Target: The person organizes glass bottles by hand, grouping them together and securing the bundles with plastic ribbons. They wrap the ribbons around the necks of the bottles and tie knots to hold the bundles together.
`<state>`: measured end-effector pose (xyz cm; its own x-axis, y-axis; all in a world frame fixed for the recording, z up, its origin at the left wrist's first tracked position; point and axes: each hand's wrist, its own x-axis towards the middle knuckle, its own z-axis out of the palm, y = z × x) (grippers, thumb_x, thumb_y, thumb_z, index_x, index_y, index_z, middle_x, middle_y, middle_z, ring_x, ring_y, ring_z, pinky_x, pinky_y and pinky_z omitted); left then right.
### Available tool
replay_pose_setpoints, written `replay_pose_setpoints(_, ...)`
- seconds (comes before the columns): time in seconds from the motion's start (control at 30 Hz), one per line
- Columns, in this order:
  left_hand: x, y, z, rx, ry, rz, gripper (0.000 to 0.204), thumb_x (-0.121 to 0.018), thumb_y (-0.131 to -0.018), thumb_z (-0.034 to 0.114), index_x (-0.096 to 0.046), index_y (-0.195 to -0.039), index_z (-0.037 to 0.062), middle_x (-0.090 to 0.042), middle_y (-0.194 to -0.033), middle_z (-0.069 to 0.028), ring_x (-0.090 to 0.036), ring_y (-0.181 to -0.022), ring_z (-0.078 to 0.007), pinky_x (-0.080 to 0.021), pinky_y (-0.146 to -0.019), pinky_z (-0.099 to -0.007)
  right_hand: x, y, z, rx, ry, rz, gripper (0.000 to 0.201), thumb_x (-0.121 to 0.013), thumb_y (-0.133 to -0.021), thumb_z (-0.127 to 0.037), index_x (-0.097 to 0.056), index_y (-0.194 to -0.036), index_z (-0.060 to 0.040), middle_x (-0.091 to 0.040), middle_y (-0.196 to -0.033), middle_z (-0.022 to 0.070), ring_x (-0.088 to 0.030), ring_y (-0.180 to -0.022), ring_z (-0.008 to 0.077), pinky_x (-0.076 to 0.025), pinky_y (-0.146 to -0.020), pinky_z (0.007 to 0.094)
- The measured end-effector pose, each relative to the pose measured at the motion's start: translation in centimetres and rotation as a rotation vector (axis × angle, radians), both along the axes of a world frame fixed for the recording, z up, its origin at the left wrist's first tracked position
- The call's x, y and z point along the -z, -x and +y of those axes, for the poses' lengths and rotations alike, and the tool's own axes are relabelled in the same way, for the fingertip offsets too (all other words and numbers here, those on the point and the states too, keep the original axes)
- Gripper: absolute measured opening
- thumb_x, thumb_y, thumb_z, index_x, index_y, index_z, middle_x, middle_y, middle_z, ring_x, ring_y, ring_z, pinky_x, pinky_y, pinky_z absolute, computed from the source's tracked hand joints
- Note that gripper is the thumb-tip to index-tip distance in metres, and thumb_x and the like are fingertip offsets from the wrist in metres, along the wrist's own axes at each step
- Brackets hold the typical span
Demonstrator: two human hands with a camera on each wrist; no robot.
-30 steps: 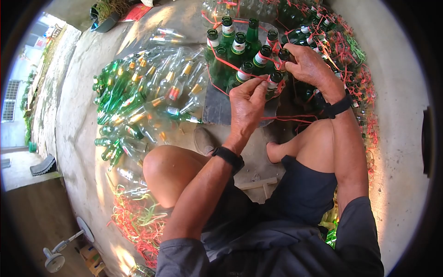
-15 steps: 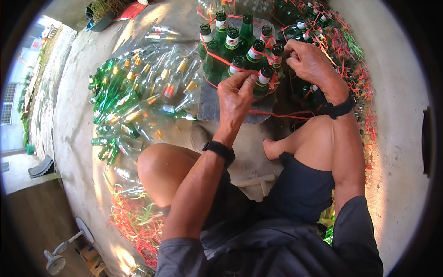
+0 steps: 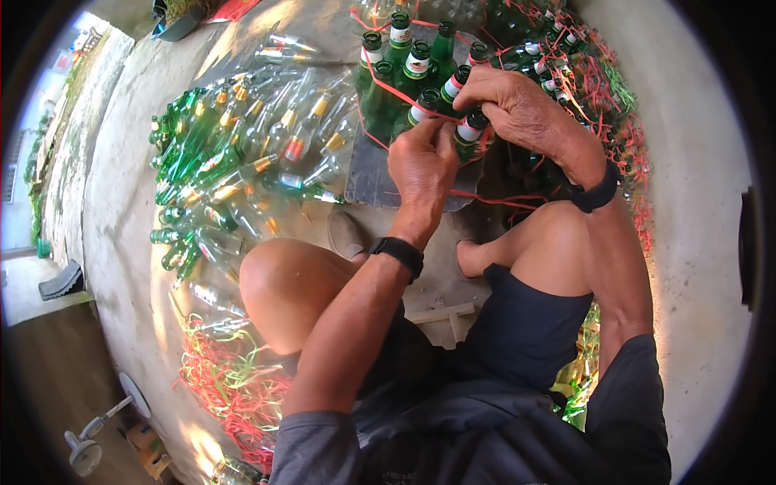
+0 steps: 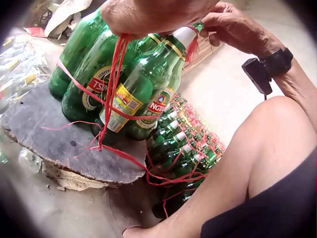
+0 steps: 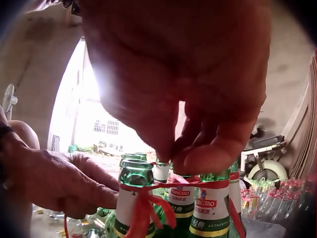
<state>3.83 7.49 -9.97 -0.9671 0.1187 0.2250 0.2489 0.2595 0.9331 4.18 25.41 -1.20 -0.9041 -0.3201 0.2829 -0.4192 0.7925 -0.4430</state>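
Note:
A bundle of green beer bottles (image 3: 415,69) stands upright on a dark round-edged board, with red plastic string (image 4: 115,74) looped round the necks and bodies. My left hand (image 3: 423,166) is at the near side of the bundle and pinches the string, whose strands hang down from it in the left wrist view. Over the near right bottle mouths, my right hand (image 3: 529,109) has its thumb and fingertips together on the string by a bottle neck. A knotted red tail (image 5: 148,210) hangs at one neck in the right wrist view. The right fingers partly hide the mouths behind.
Clear and green bottles (image 3: 299,137) lie heaped on the floor to the left. Tied bottles with red string (image 3: 558,65) stand to the right. Loose red and green string (image 3: 230,380) lies by the left knee. The board (image 4: 59,134) rests on a rough block.
My right hand has come left from the bundle's right edge to above the near bottle necks. The left hand stays at the near side, still pinching the string.

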Motion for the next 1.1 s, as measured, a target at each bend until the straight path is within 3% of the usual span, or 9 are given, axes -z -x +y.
replay_pose_setpoints(0.2,-0.5,-0.2,0.2,-0.094,0.123,-0.039,0.021,-0.074,-0.092,0.026,-0.081,-0.093,0.0065,-0.072,-0.075,-0.0195,-0.072,-0.073,-0.0413,-0.056,-0.068,-0.0489,-1.0,1.6,0.4,-0.199,0.004,-0.330,0.047,-0.045,-0.075,0.011,-0.075,-0.110,0.0005,-0.073,-0.105,0.0167,-0.070,-0.076,0.0279,-0.055,-0.064,0.0397)
replay_pose_setpoints(0.27,-0.4,-0.2,0.1,-0.119,0.152,-0.044,0.021,-0.074,-0.091,0.027,-0.081,-0.092,0.0064,-0.072,-0.075,-0.0191,-0.072,-0.073,-0.0413,-0.056,-0.068,-0.0494,-3.1,1.2,-0.9,0.037,0.094,-0.709,0.053,-0.044,-0.074,0.012,-0.075,-0.115,-0.0012,-0.074,-0.105,0.0119,-0.065,-0.063,0.0182,-0.049,-0.050,0.0335)
replay_pose_setpoints(0.33,-0.6,-0.1,-0.2,-0.105,0.113,-0.115,0.032,-0.072,-0.092,0.036,-0.081,-0.095,0.0058,-0.072,-0.079,-0.0233,-0.073,-0.079,-0.0435,-0.056,-0.071,-0.0495,-3.0,1.4,-0.9,0.031,0.068,-0.715,0.055,-0.044,-0.075,0.012,-0.075,-0.117,-0.0034,-0.073,-0.105,0.0107,-0.063,-0.061,0.0160,-0.047,-0.047,0.0316)
replay_pose_setpoints(0.47,-0.8,-0.1,-0.3,-0.122,0.160,-0.084,0.023,-0.072,-0.092,0.028,-0.081,-0.092,0.0065,-0.073,-0.076,-0.0186,-0.072,-0.075,-0.0417,-0.056,-0.069,-0.0500,-3.9,1.4,-1.5,0.053,-0.036,-0.775,0.059,-0.044,-0.076,0.012,-0.074,-0.123,-0.0087,-0.072,-0.110,0.0109,-0.061,-0.060,0.0149,-0.047,-0.046,0.0316)
replay_pose_setpoints(0.7,-0.8,0.0,-0.3,-0.130,0.137,-0.109,0.028,-0.070,-0.093,0.032,-0.082,-0.094,0.0069,-0.073,-0.079,-0.0214,-0.073,-0.079,-0.0429,-0.056,-0.071,-0.0506,-2.3,2.0,-0.3,-0.061,-0.141,-0.674,0.058,-0.047,-0.080,0.012,-0.073,-0.126,-0.0120,-0.069,-0.111,0.0125,-0.065,-0.067,0.0210,-0.052,-0.055,0.0377)
replay_pose_setpoints(0.77,-0.7,0.0,-0.3,-0.119,0.138,-0.133,0.032,-0.069,-0.092,0.036,-0.082,-0.096,0.0075,-0.072,-0.081,-0.0238,-0.073,-0.081,-0.0438,-0.056,-0.073,-0.0507,-3.2,2.0,-1.0,-0.117,-0.309,-0.593,0.042,-0.076,-0.081,0.000,-0.071,-0.122,-0.0126,-0.065,-0.112,0.0122,-0.067,-0.104,0.0314,-0.054,-0.080,0.0407)
replay_pose_setpoints(0.9,-0.7,-0.1,-0.2,-0.140,0.102,-0.128,0.032,-0.068,-0.093,0.037,-0.082,-0.096,0.0078,-0.072,-0.082,-0.0238,-0.072,-0.082,-0.0447,-0.056,-0.073,-0.0509,-3.8,1.2,-2.1,-0.128,-0.491,-0.417,0.039,-0.082,-0.078,-0.007,-0.072,-0.115,-0.0136,-0.065,-0.112,0.0113,-0.069,-0.099,0.0355,-0.054,-0.077,0.0442)
replay_pose_setpoints(0.97,-0.6,-0.1,-0.2,-0.145,0.100,-0.134,0.032,-0.068,-0.093,0.037,-0.082,-0.096,0.0079,-0.072,-0.082,-0.0237,-0.072,-0.082,-0.0450,-0.056,-0.073,-0.0509,-4.0,0.9,-2.6,-0.157,-0.630,-0.245,0.026,-0.076,-0.084,-0.008,-0.071,-0.109,-0.0121,-0.065,-0.105,0.0155,-0.072,-0.095,0.0384,-0.056,-0.075,0.0505)
replay_pose_setpoints(1.1,-0.6,-0.1,-0.2,-0.129,0.113,-0.167,0.035,-0.070,-0.094,0.039,-0.081,-0.093,0.0066,-0.072,-0.081,-0.0233,-0.072,-0.082,-0.0453,-0.056,-0.073,-0.0512,-4.6,0.8,-3.0,-0.183,-0.757,-0.157,0.025,-0.079,-0.081,-0.013,-0.069,-0.103,-0.0119,-0.063,-0.099,0.0139,-0.072,-0.091,0.0365,-0.056,-0.073,0.0494)
